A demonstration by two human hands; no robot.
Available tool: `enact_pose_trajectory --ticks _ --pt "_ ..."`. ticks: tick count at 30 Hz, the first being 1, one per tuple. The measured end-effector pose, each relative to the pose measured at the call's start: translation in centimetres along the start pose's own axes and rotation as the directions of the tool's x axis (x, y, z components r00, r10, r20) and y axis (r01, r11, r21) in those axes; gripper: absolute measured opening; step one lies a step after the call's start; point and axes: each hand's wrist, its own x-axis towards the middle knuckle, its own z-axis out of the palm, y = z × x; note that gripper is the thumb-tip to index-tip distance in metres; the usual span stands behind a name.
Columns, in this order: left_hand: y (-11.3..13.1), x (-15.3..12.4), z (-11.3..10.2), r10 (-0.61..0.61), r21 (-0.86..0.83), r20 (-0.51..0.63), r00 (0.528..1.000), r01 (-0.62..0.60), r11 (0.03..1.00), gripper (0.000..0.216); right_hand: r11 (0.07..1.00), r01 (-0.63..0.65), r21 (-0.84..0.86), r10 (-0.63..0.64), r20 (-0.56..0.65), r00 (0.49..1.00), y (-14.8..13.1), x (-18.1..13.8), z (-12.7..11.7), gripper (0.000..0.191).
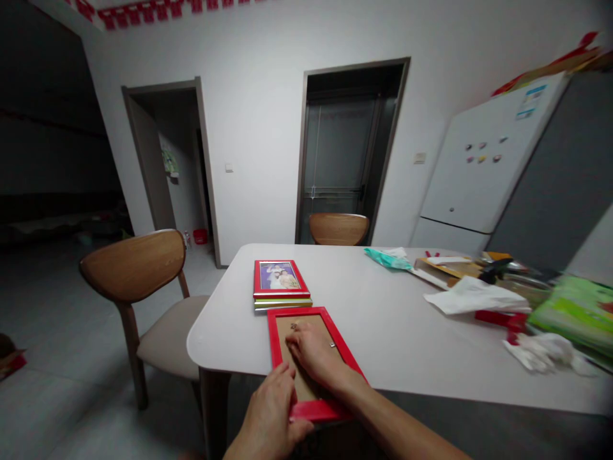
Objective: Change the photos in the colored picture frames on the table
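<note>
A red picture frame (345, 350) lies face down at the near table edge, its lower end jutting toward me. Its brown backing board (302, 388) faces up, with a small metal clip (332, 345) near the right side. My left hand (274, 409) is closed around the frame's lower left corner. My right hand (311, 350) rests on the backing, fingers bent and pressed together near its left side; whatever is under the fingertips is hidden. A dark metal piece (294, 326) shows just above them. Beyond the frame, a stack of picture frames (281, 295) has a red one with a photo on top.
Along the right side of the white table (383, 358) lie a teal packet (389, 259), white paper (479, 296), white gloves (546, 352) and a green package (577, 313). Wooden chairs stand at left (134, 265) and at the far side (339, 229). A fridge (479, 172) is behind.
</note>
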Motion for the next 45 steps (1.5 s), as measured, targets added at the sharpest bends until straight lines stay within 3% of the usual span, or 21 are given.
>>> enact_pose_trajectory --ticks 12,17,31,36,40,43,45 --pt "-0.4 0.0 0.1 -0.002 -0.033 0.004 1.0 0.002 0.999 0.069 0.989 0.099 0.107 -0.097 -0.021 0.995 0.9 0.1 0.8 0.023" --pt "-0.6 0.0 0.0 0.006 -0.033 0.02 1.0 -0.005 0.999 0.069 0.977 -0.144 0.157 0.161 -0.106 0.981 3.3 2.2 0.9 0.024" --pt "-0.2 -0.1 -0.4 0.01 0.003 0.037 0.999 -0.01 1.0 0.069 0.91 -0.408 0.08 0.416 -0.149 0.897 4.9 6.0 2.3 0.014" --pt "0.1 0.5 0.2 0.046 0.089 0.088 0.995 -0.054 0.995 0.061 0.902 -0.4 0.163 0.428 -0.208 0.88 5.2 5.5 1.9 0.017" --pt "0.0 1.5 1.4 0.105 0.122 0.087 0.991 -0.115 0.986 0.049 0.906 -0.317 0.281 0.383 -0.223 0.897 6.0 4.1 0.2 0.015" --pt "-0.3 1.6 1.8 0.147 0.106 0.056 0.988 -0.153 0.983 0.052 0.898 -0.265 0.352 0.364 -0.254 0.896 7.6 1.6 -1.9 0.025" --pt "-0.3 1.4 1.6 0.191 0.08 -0.033 0.981 -0.188 0.979 0.05 0.843 -0.274 0.463 0.424 -0.26 0.867 8.7 -0.7 -3.0 0.029"
